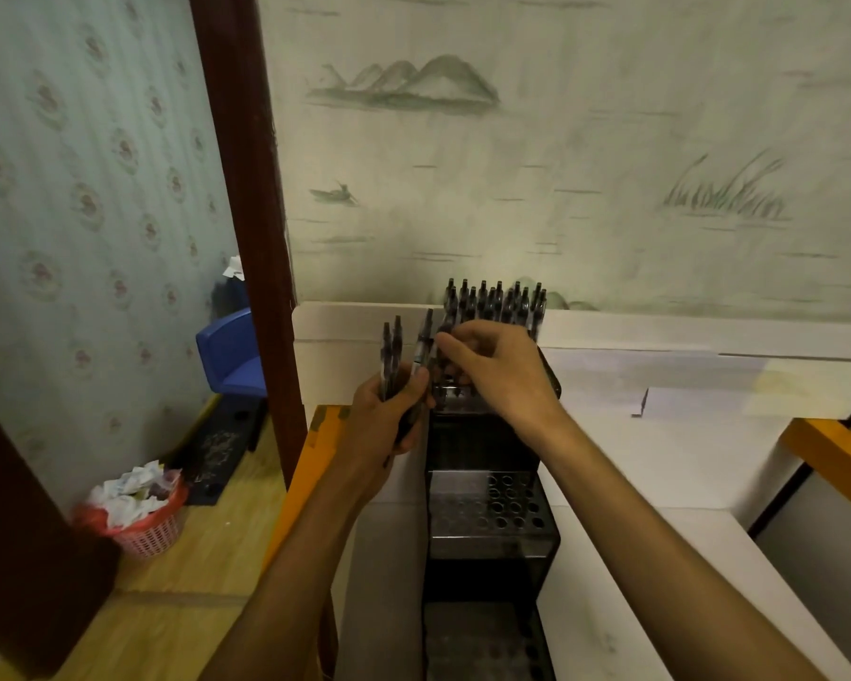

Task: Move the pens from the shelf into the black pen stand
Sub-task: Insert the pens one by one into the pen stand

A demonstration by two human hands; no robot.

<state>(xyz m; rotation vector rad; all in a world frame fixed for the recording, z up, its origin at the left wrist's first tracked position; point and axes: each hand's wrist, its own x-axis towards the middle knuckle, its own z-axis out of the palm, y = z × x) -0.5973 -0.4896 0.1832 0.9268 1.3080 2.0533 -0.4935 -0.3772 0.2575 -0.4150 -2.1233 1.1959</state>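
Note:
A tall black tiered pen stand (487, 513) stands in front of me against white shelf steps. Its top tier holds several dark pens (495, 299) standing upright near the wall. My left hand (389, 415) grips a small bunch of pens (391, 353), their tips pointing up, just left of the stand's top tier. My right hand (492, 371) hovers over the top tier and pinches one pen (426, 346) at the bunch's right side. A lower tier (463, 511) shows rows of round holes with no pens in them.
White stepped shelf surfaces (659, 385) spread to the right. A dark wooden post (246, 189) stands left of the stand. On the floor at left are a blue plastic stool (232, 351) and a pink waste basket (143, 518) full of paper.

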